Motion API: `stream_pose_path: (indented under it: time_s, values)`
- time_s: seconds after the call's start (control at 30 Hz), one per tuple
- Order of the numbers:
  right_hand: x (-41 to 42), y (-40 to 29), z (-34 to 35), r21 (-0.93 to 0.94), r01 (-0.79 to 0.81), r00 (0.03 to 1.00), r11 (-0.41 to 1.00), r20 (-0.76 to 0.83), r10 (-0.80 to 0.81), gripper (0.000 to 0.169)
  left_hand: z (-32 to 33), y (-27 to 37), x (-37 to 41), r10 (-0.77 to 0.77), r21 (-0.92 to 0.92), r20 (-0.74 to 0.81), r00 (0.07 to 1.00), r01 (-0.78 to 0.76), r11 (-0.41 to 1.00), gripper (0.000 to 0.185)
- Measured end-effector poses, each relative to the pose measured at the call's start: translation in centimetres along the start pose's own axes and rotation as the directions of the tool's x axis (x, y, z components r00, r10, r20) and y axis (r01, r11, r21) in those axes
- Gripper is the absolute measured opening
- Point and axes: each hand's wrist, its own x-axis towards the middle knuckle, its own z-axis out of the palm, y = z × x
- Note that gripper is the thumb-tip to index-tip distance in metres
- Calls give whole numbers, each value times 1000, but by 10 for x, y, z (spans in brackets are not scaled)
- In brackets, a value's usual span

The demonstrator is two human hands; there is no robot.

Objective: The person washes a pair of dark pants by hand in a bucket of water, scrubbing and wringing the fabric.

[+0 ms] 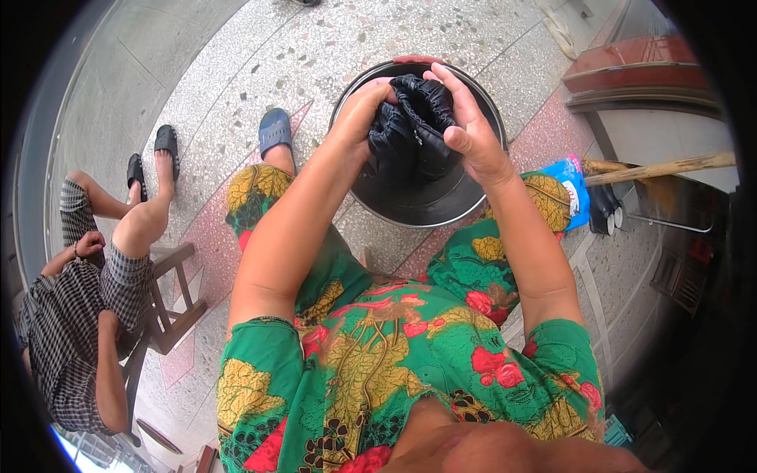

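Both of my hands are over a round dark basin (372, 204) with a pale metal rim and a red grip on its far edge. Between them is a bunched black cloth item (429, 145) with gathered, elastic-looking edges and a fold opening at the top. My left hand (364, 115) grips its left side, the fingers partly hidden by the cloth. On the other side, my right hand (479, 139) holds the cloth with thumb and fingers spread around it. The cloth's lower part hangs inside the basin, where the dark bottom looks wet.
A blue plastic packet (571, 192) bearing writing is beside my right knee, near a bamboo pole (662, 168) and black shoes (603, 207). At left, another person (77, 331) sits on a wooden chair (177, 301). A reddish-brown furniture edge (639, 65) juts in at upper right.
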Motion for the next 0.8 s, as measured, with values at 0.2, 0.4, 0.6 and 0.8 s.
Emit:
stream_pose_path:
  time_s: [0.2, 0.4, 0.6, 0.8]
  values:
    - [1, 15, 2, -696, 94, 991, 712, -5, -136, 116, 31, -20, -1, 103, 226, -102, 989, -77, 971, 22]
    - [2, 10, -15, -829, 115, 962, 547, -45, -270, 91, 42, -19, -6, 39, 541, 103, 994, -89, 837, 65]
    - [-6, 15, -20, -845, 35, 938, 534, -156, -308, 60, 35, -40, 17, 164, 623, 282, 945, -311, 718, 58]
    - [-11, 17, -38, -811, 93, 919, 578, -154, -363, 28, 23, -34, 13, -88, 260, 256, 963, 20, 965, 63]
